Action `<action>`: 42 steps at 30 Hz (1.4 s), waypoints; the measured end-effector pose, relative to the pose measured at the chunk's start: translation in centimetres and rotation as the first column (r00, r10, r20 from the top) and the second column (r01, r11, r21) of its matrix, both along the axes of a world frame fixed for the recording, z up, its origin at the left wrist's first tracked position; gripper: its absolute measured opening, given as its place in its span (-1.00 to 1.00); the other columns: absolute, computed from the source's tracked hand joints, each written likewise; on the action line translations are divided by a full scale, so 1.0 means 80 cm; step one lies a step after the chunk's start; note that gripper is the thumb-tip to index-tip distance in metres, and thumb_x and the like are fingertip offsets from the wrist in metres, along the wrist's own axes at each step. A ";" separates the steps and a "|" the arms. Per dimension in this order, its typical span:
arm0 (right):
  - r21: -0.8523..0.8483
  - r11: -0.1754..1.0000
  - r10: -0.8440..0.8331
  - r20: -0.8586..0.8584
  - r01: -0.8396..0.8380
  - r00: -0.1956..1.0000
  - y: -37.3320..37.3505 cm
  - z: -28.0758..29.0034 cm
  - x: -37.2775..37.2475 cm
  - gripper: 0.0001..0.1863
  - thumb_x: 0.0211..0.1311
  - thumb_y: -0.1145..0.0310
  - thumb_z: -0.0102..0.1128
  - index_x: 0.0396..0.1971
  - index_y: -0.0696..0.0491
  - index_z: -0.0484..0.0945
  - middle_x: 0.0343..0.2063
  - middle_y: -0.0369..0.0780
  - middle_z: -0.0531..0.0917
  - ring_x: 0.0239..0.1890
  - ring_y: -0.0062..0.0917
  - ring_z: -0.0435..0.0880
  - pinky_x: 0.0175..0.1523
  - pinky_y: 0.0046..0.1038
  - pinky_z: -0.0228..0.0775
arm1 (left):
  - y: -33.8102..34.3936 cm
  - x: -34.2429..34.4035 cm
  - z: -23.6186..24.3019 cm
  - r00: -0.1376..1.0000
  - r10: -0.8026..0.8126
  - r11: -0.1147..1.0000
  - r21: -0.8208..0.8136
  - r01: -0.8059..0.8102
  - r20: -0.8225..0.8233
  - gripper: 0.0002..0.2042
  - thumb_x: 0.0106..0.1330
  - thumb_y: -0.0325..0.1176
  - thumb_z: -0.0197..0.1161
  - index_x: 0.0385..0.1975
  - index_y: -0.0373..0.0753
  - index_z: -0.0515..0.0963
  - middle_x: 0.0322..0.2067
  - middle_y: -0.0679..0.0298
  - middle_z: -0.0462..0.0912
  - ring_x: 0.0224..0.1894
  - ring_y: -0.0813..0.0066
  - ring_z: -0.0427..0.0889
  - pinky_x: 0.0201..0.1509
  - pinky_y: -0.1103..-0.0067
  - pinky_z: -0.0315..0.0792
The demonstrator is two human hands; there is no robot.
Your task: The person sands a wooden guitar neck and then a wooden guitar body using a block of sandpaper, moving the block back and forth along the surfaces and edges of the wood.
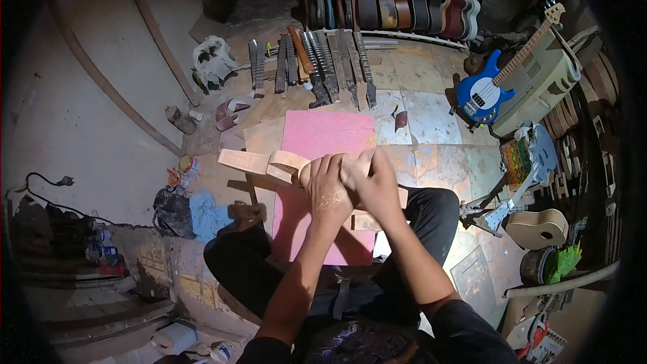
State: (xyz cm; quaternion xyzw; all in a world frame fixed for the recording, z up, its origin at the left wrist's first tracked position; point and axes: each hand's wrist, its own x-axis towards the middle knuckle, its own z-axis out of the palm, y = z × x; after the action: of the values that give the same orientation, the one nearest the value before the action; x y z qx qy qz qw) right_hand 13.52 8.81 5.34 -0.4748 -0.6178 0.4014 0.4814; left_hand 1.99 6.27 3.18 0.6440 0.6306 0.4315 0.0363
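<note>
A pale, bare wooden piece (246,161) with curved cut edges lies across a pink board (327,131) in front of me. Its left end sticks out past the board; my hands cover its middle. My left hand (328,192), dusty on the back, is closed over the wood with its fingers bent forward. Close against it on the right, my right hand (377,189) is closed too, and what its fingers hold is hidden. A small light wood block (364,222) shows under my right wrist.
Several guitar necks (327,61) lie on the floor ahead, before a row of guitars (384,0). A blue bass guitar (484,91) stands at the right, with an unfinished guitar body (536,229) nearer. A light blue cloth (210,216) and a black bag (172,210) lie at the left.
</note>
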 end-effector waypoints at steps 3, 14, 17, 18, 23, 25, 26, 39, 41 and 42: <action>-0.205 0.978 -0.055 -0.098 0.034 0.994 0.022 0.014 0.005 -0.63 0.34 0.25 0.49 -0.38 0.16 0.46 -0.37 -0.09 0.53 -0.30 -0.37 0.51 -0.12 -0.30 0.40 | -0.002 0.014 0.014 1.000 -0.002 1.000 -0.021 0.002 -0.004 -0.63 0.20 -0.17 0.42 -0.08 -0.24 0.60 -0.16 0.16 0.67 0.03 0.08 0.59 0.21 0.18 0.27; 0.206 0.979 -0.020 0.102 -0.001 0.995 -0.006 0.012 0.005 -0.63 0.32 0.29 0.51 -0.39 0.13 0.43 -0.41 -0.21 0.54 -0.29 -0.55 0.52 -0.17 -0.37 0.42 | 0.003 0.011 -0.001 1.000 -0.009 1.000 -0.024 0.008 -0.007 -0.70 0.21 -0.27 0.37 -0.10 -0.24 0.60 -0.12 0.14 0.67 0.06 0.08 0.58 0.25 0.20 0.25; 0.202 0.979 -0.081 0.194 0.041 0.978 0.012 0.017 0.015 -0.64 0.29 0.31 0.51 -0.35 0.14 0.44 -0.42 -0.19 0.54 -0.31 -0.52 0.51 -0.18 -0.37 0.42 | 0.001 0.016 -0.009 0.999 -0.012 0.999 -0.037 0.010 -0.050 -0.69 0.25 -0.23 0.35 -0.06 -0.19 0.60 -0.09 0.15 0.67 0.07 0.10 0.58 0.27 0.21 0.23; 0.183 0.980 -0.114 0.213 0.075 0.970 0.025 0.014 0.018 -0.65 0.30 0.31 0.51 -0.35 0.14 0.44 -0.41 -0.18 0.54 -0.31 -0.51 0.51 -0.18 -0.37 0.42 | 0.000 0.021 -0.012 0.999 -0.009 0.999 -0.053 0.006 -0.052 -0.68 0.27 -0.21 0.34 -0.04 -0.17 0.60 -0.09 0.15 0.67 0.07 0.11 0.58 0.28 0.21 0.23; 0.298 0.954 -0.031 0.233 -0.040 0.972 -0.003 0.017 0.024 -0.66 0.29 0.33 0.49 -0.36 0.15 0.45 -0.41 -0.18 0.54 -0.37 -0.50 0.48 -0.22 -0.36 0.40 | 0.000 0.023 0.001 0.999 -0.046 0.999 0.000 0.046 0.014 -0.68 0.22 -0.29 0.33 -0.10 -0.33 0.56 -0.11 0.09 0.64 0.09 0.06 0.55 0.30 0.20 0.23; 0.244 0.970 -0.068 0.258 0.003 0.964 0.015 0.020 0.030 -0.66 0.28 0.31 0.51 -0.35 0.14 0.46 -0.41 -0.18 0.54 -0.35 -0.50 0.50 -0.21 -0.36 0.41 | 0.003 0.024 -0.006 0.998 -0.031 0.999 -0.015 0.030 -0.062 -0.68 0.24 -0.23 0.33 -0.09 -0.27 0.57 -0.11 0.12 0.64 0.08 0.08 0.56 0.30 0.20 0.24; 0.204 0.979 -0.086 0.273 0.030 0.958 0.023 0.018 0.033 -0.66 0.28 0.31 0.51 -0.35 0.14 0.46 -0.40 -0.17 0.55 -0.35 -0.49 0.51 -0.20 -0.36 0.41 | 0.000 0.026 -0.003 0.995 -0.030 0.999 -0.036 0.026 -0.098 -0.67 0.25 -0.20 0.34 -0.08 -0.24 0.57 -0.11 0.13 0.64 0.08 0.08 0.56 0.30 0.20 0.24; 0.165 0.985 0.039 0.092 -0.054 0.995 -0.003 0.004 0.017 -0.68 0.30 0.35 0.44 -0.41 0.15 0.43 -0.43 -0.08 0.53 -0.31 -0.23 0.57 -0.15 -0.23 0.42 | -0.004 0.013 -0.008 0.998 -0.050 0.999 0.016 0.051 -0.028 -0.56 0.05 -0.20 0.49 -0.12 -0.27 0.56 -0.16 0.13 0.62 0.03 0.05 0.57 0.21 0.19 0.26; 0.129 0.991 0.021 0.104 -0.034 0.994 -0.005 0.012 0.019 -0.70 0.30 0.36 0.47 -0.40 0.14 0.46 -0.43 -0.11 0.55 -0.32 -0.30 0.59 -0.15 -0.29 0.44 | -0.008 0.016 -0.007 0.999 -0.028 0.999 0.020 0.029 -0.042 -0.53 0.01 -0.18 0.52 -0.11 -0.24 0.57 -0.18 0.16 0.63 0.02 0.07 0.58 0.21 0.19 0.27; 0.126 0.992 -0.031 0.091 0.020 0.995 0.012 0.006 0.017 -0.70 0.30 0.36 0.47 -0.39 0.14 0.47 -0.44 -0.12 0.57 -0.33 -0.36 0.60 -0.16 -0.30 0.45 | -0.008 0.018 -0.007 0.999 -0.017 1.000 0.022 0.018 -0.049 -0.52 -0.01 -0.17 0.54 -0.11 -0.23 0.58 -0.19 0.18 0.64 0.02 0.07 0.59 0.21 0.19 0.27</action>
State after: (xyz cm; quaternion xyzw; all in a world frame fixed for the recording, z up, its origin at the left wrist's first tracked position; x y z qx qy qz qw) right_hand 14.89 9.78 5.84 -0.4698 -0.6570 0.3335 0.4862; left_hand 3.44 5.64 2.61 0.6604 0.6207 0.4223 0.0176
